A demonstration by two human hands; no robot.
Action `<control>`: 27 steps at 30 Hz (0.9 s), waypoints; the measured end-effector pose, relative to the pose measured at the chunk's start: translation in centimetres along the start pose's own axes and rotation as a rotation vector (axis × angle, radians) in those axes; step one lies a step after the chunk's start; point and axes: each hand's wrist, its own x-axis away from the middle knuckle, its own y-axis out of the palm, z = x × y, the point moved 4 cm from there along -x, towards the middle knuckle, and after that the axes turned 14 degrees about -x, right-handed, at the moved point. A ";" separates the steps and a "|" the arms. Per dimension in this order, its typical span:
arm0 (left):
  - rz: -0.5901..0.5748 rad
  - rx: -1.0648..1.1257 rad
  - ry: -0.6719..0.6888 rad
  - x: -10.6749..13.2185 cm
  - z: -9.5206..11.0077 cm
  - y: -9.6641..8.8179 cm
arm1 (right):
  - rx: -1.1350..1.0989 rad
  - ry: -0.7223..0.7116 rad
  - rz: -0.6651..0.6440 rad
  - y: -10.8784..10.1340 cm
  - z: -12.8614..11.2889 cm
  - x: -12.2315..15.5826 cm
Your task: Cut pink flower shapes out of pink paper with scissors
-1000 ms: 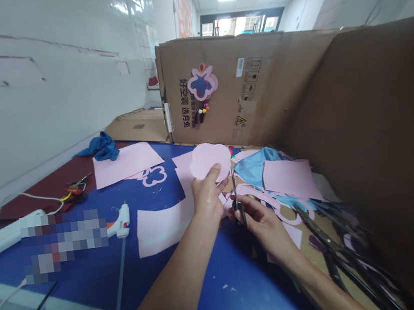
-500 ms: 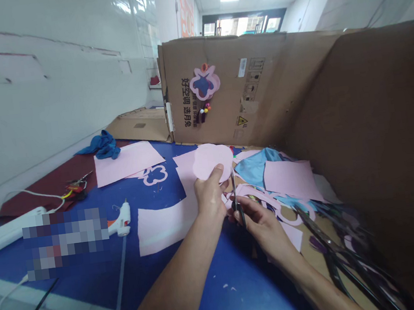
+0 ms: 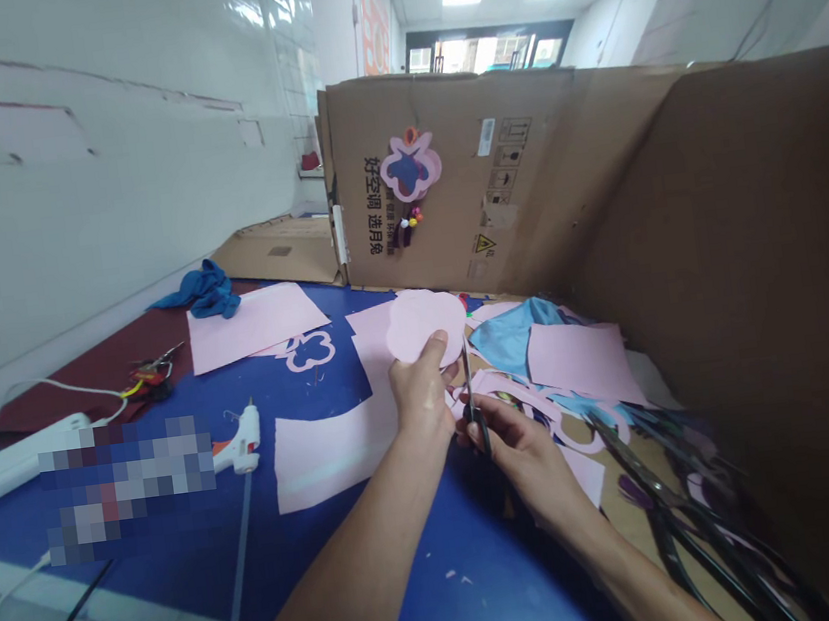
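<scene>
My left hand (image 3: pixel 424 385) pinches a pink paper cutout (image 3: pixel 423 324) with a wavy, flower-like outline, thumb on top. In my right hand (image 3: pixel 517 439) is a small pair of scissors (image 3: pixel 478 424) with dark handles. Their blades point away from me, along the right edge of the cutout. Whether the blades touch the paper is hard to tell. Under and beside my left hand lie pink paper sheets (image 3: pixel 327 457) on the blue table. A hollow pink flower outline (image 3: pixel 310 352) rests farther left.
A glue gun (image 3: pixel 245 442) and a white power strip (image 3: pixel 17 465) lie at left. Large black scissors (image 3: pixel 660 492) and paper scraps (image 3: pixel 522 388) occupy the right. A cardboard wall (image 3: pixel 474 182) with a flower decoration (image 3: pixel 410 167) stands behind. Blue cloth (image 3: pixel 205 291) sits back left.
Both hands, the pink cutout and the small scissors stay almost in the same place. The whole view has shifted very slightly.
</scene>
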 end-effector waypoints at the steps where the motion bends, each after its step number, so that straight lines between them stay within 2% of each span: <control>1: -0.003 0.001 0.002 0.0 0.0 0.0 | 0.002 0.002 0.003 0.0 0.0 0.0; 27: 0.004 0.043 0.008 0.8 0.4 0.5 | 0.033 -0.045 -0.024 -0.1 0.1 -0.1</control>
